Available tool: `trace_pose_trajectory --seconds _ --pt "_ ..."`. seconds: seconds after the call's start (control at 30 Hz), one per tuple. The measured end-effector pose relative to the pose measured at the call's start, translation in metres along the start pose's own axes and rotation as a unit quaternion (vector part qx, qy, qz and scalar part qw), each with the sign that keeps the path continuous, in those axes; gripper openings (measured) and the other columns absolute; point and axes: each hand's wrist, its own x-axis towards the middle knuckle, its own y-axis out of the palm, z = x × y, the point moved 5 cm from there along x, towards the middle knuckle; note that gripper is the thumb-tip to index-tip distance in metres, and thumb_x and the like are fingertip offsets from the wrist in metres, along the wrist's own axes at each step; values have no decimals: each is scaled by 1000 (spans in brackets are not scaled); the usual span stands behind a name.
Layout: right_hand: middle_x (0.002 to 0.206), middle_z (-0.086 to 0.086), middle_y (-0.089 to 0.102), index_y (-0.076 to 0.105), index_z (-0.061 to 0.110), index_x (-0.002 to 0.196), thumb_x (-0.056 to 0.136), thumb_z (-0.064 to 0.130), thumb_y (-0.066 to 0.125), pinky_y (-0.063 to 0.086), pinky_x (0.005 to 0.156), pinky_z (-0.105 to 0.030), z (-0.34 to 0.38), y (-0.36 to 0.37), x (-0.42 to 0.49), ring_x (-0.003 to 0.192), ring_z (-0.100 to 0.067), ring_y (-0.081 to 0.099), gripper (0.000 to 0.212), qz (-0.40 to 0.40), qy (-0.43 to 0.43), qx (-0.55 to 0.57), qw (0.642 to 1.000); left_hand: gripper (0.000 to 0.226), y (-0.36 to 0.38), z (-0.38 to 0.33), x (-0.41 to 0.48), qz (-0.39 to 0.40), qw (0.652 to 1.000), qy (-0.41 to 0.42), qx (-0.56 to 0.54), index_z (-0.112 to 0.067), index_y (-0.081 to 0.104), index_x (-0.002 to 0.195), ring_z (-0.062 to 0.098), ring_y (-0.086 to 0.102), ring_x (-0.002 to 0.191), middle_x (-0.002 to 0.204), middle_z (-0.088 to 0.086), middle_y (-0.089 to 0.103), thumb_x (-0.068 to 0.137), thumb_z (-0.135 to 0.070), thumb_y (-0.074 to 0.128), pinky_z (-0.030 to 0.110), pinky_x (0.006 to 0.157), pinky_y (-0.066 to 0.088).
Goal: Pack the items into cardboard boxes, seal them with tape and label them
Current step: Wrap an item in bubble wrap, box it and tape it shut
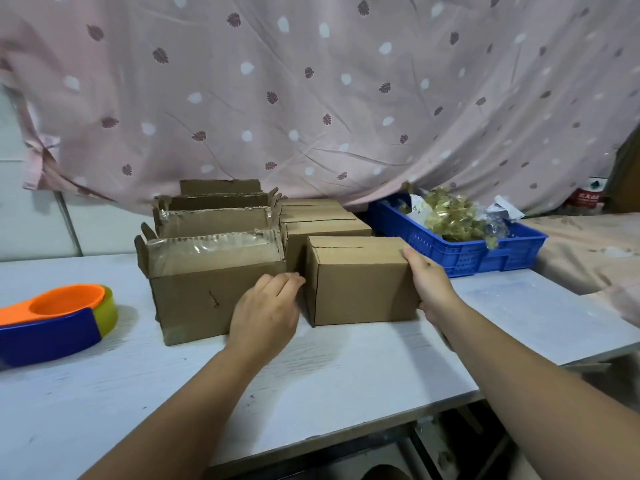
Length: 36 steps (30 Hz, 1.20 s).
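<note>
A small closed cardboard box (360,289) stands on the white table (138,386), its top flaps folded shut. My right hand (431,282) grips its right side. My left hand (268,315) rests against its left side, in the gap beside an open box (207,289) with tape on its raised flaps. Behind them stand more open boxes (214,220) and closed boxes (322,220) in two rows. A tape dispenser (52,323), orange and blue with a yellow-green roll, lies at the table's left.
A blue plastic crate (467,254) with bagged yellowish items (450,216) sits at the back right. A pink patterned curtain (311,98) hangs behind everything. The table's front edge runs diagonally at lower right, with dark space below.
</note>
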Motion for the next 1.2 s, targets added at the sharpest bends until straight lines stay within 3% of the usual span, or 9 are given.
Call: trace_pose_trajectory --seconds 0.23,0.4,0.47,0.63,0.77,0.87,0.93,1.07,1.2 --pt "130 3 50 48 23 135 89 55 52 34 109 -45 1 21 6 122 -20 45 56 9 9 1 1000 34 0 14 -11 -5 1000 19 21 -12 68 98 19 52 78 92 -1 65 76 -11 42 28 58 47" --pt "129 3 54 61 28 115 89 49 55 34 109 -46 1 30 2 121 -20 47 35 26 5 24 999 32 2 4 -15 15 998 -7 -60 -13 64 106 14 51 85 97 -2 64 85 -17 40 29 56 50" --pt "123 4 58 63 31 97 91 42 55 37 107 -40 0 31 0 117 -17 50 15 31 -4 51 998 31 6 7 -17 23 986 -76 -147 -15 56 122 13 57 96 109 -2 62 92 -20 49 35 72 54" --pt "107 7 67 63 21 117 92 31 59 45 78 -24 -6 28 -6 99 -8 60 28 40 -4 177 983 61 6 7 -22 30 974 -75 -212 -27 31 146 7 56 112 128 -8 55 91 -19 56 26 94 48" --pt "117 1 67 64 20 114 87 37 63 45 88 -28 -4 20 -3 109 -15 59 31 34 -14 219 975 69 0 -2 -18 29 976 17 -214 -25 22 149 -4 32 133 150 -17 29 87 -8 49 10 107 26" --pt "112 8 62 61 26 107 89 50 57 42 96 -30 1 18 -2 105 -9 55 30 16 -13 180 983 74 5 -1 -18 60 968 -13 -244 -35 10 147 -8 20 137 151 -27 13 91 -6 50 14 112 22" --pt "117 10 60 60 28 109 87 58 55 37 104 -33 4 21 0 112 -10 52 37 26 -17 139 990 78 10 2 -22 105 955 -57 -273 -43 0 143 0 25 138 150 -24 15 93 -12 52 18 111 27" --pt "137 7 48 57 30 113 88 52 56 25 115 -40 5 29 4 130 -14 40 33 53 -32 56 996 86 11 0 -24 129 943 -92 -294 -64 -11 132 4 41 128 151 -20 15 94 -18 51 0 88 31" --pt "131 8 50 52 29 124 94 48 50 26 113 -33 1 36 4 125 -10 41 36 68 -39 54 995 71 11 -2 -22 122 971 -79 -189 -48 4 145 11 45 123 157 -14 -4 96 -18 45 25 88 47"
